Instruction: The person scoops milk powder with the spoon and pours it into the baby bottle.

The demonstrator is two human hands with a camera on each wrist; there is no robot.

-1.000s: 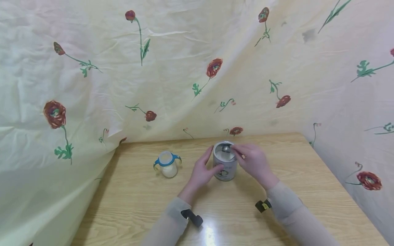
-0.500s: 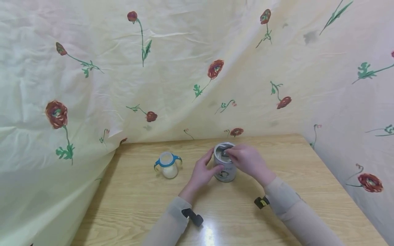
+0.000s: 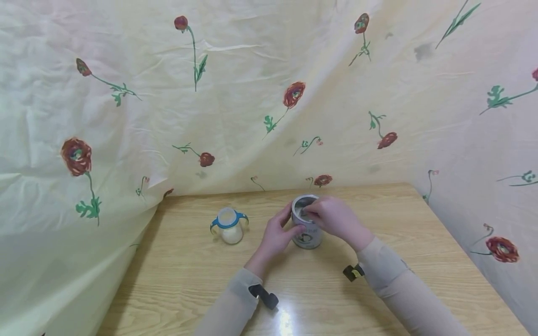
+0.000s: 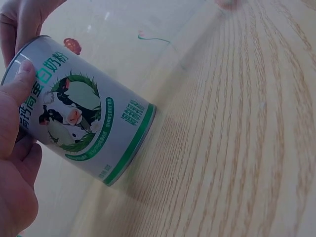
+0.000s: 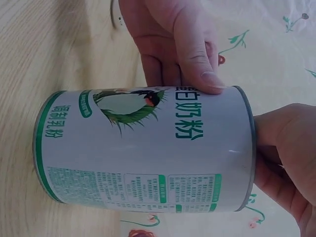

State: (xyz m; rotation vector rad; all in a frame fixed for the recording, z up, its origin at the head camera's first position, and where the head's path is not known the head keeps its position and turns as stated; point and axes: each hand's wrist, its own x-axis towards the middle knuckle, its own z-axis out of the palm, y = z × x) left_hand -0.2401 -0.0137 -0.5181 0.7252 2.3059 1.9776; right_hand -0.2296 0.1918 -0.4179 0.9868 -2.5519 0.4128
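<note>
A milk powder tin (image 3: 307,235) stands upright and open-topped on the table, white with green bands and a cow picture. My left hand (image 3: 275,237) grips it from the left, thumb across the front near the rim and fingers round the side. From the right, my right hand (image 3: 338,219) reaches over the rim, its curled fingertips inside the mouth, pinching a small metal scoop mostly hidden by the fingers and wall. In the right wrist view, the right hand (image 5: 289,158) bends over the rim of the tin (image 5: 148,153), the scoop out of sight.
Left of the tin stands a baby bottle (image 3: 231,233) with a blue two-handled collar (image 3: 229,223) and pale contents. The wooden table (image 3: 185,280) ends at a flower-printed cloth (image 3: 235,116) behind and at the sides.
The right hand has lowered from above the rim into the tin, taking the scoop down with it. The left hand keeps its grip, and the baby bottle stays put.
</note>
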